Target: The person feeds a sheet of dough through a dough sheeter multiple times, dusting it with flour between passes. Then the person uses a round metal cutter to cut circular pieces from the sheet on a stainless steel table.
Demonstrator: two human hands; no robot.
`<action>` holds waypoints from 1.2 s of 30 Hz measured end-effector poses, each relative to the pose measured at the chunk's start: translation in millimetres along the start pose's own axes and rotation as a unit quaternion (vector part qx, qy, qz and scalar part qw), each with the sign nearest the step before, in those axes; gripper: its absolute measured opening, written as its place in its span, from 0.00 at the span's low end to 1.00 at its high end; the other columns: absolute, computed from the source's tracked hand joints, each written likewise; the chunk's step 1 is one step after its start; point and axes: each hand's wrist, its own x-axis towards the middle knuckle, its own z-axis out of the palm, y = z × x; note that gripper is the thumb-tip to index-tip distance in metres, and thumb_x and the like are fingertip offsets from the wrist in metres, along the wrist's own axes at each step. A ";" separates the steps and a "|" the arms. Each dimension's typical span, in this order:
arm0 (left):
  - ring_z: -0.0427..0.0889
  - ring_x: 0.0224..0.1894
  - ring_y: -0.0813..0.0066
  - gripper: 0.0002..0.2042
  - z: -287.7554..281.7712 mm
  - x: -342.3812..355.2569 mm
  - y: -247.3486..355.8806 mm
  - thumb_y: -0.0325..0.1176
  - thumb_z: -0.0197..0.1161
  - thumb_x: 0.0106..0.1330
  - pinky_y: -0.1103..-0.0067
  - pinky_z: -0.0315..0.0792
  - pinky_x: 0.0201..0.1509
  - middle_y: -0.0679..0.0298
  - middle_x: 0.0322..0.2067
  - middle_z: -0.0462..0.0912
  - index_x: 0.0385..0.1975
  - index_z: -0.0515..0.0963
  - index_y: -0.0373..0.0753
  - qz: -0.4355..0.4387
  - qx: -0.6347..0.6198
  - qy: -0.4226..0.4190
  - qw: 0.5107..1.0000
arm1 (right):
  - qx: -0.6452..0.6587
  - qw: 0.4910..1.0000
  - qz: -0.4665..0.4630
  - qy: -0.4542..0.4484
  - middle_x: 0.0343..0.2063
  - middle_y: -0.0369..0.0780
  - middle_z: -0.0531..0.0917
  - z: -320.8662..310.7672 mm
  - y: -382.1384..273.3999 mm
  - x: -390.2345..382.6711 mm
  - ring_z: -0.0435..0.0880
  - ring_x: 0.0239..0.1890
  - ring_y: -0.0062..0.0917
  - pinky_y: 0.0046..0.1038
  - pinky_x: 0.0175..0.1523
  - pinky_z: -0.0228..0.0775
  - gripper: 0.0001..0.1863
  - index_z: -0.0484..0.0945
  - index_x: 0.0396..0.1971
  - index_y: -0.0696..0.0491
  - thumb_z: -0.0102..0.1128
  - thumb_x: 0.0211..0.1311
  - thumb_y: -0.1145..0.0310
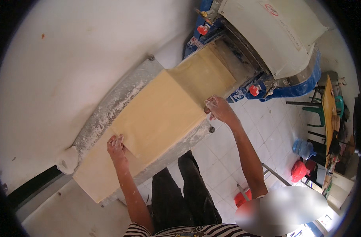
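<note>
A long pale-yellow dough sheet (157,114) lies in layers on a floured metal table (105,102). Its upper part runs into the bed of a blue and cream rolling machine (263,35). My left hand (117,150), dusted with flour, pinches the loose end of the top layer, where a corner lifts slightly. On the other side, my right hand (219,110) is closed at the sheet's near edge, beside the step between table and machine. Its fingers are curled, and whatever lies between them is hidden.
Red knobs (254,90) stick out from the machine's side. A white wall (62,71) runs along the table's far side. At right are a blue water bottle (304,148), a red bag (299,171), a green stool (315,115) and a wooden-topped table (328,112). White floor tiles (243,146) lie below.
</note>
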 end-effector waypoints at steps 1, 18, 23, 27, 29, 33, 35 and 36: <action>0.67 0.25 0.86 0.09 0.3 -3.0 2.8 0.32 0.72 0.71 0.82 0.62 0.29 0.74 0.25 0.72 0.34 0.77 0.38 -0.021 0.025 -0.011 0.999 | 0.020 1.000 0.013 -0.004 0.29 0.44 0.87 -0.9 -1.5 1.9 0.80 0.15 0.21 0.25 0.21 0.74 0.17 0.77 0.50 0.62 0.59 0.77 0.61; 0.75 0.21 0.74 0.19 -39.2 7.2 -14.0 0.47 0.68 0.75 0.72 0.70 0.26 0.61 0.20 0.80 0.38 0.79 0.33 0.268 0.363 0.156 0.879 | 0.352 0.935 -0.007 0.030 0.49 0.38 0.85 12.5 5.7 -27.1 0.87 0.49 0.25 0.29 0.58 0.78 0.22 0.76 0.61 0.58 0.62 0.76 0.60; 0.75 0.21 0.73 0.19 -68.6 14.9 -21.6 0.48 0.67 0.76 0.72 0.70 0.26 0.60 0.20 0.80 0.39 0.80 0.33 0.296 0.373 0.152 0.866 | 0.593 0.805 -0.022 -0.027 0.56 0.38 0.83 21.1 29.3 -18.7 0.83 0.57 0.25 0.29 0.66 0.73 0.23 0.74 0.65 0.58 0.60 0.74 0.68; 0.76 0.20 0.68 0.18 -73.4 13.1 -32.2 0.48 0.65 0.77 0.70 0.70 0.27 0.59 0.19 0.79 0.41 0.79 0.35 0.281 0.415 0.158 0.851 | 0.586 0.808 -0.057 -0.040 0.58 0.39 0.84 25.1 37.7 3.6 0.83 0.55 0.26 0.31 0.63 0.75 0.23 0.75 0.64 0.59 0.61 0.71 0.74; 0.76 0.20 0.66 0.18 -77.7 12.5 -32.9 0.48 0.64 0.78 0.69 0.70 0.27 0.59 0.19 0.79 0.42 0.79 0.36 0.273 0.428 0.161 0.847 | 0.342 0.917 -0.196 0.063 0.58 0.39 0.84 26.3 34.8 5.7 0.83 0.53 0.25 0.31 0.60 0.76 0.22 0.76 0.63 0.60 0.62 0.70 0.76; 0.76 0.20 0.65 0.18 -94.0 11.1 -27.7 0.48 0.64 0.78 0.68 0.70 0.27 0.60 0.19 0.79 0.42 0.79 0.36 0.288 0.426 0.156 0.844 | 0.533 0.837 -0.008 0.126 0.57 0.40 0.85 22.7 20.5 -19.4 0.85 0.50 0.24 0.28 0.56 0.79 0.21 0.78 0.61 0.63 0.63 0.70 0.78; 0.75 0.20 0.65 0.18 -100.4 11.9 -26.4 0.48 0.64 0.78 0.68 0.69 0.27 0.60 0.19 0.79 0.43 0.79 0.36 0.289 0.439 0.150 0.838 | 0.501 0.859 -0.005 0.109 0.58 0.40 0.84 20.8 10.4 -33.1 0.84 0.51 0.21 0.25 0.58 0.77 0.22 0.78 0.62 0.62 0.64 0.69 0.78; 0.75 0.19 0.65 0.18 -103.4 13.0 -25.8 0.48 0.64 0.78 0.67 0.69 0.27 0.61 0.19 0.78 0.43 0.79 0.36 0.287 0.453 0.140 0.832 | 0.488 0.867 -0.005 0.102 0.58 0.39 0.84 20.4 5.2 -38.4 0.83 0.52 0.20 0.23 0.59 0.76 0.23 0.78 0.63 0.62 0.65 0.69 0.77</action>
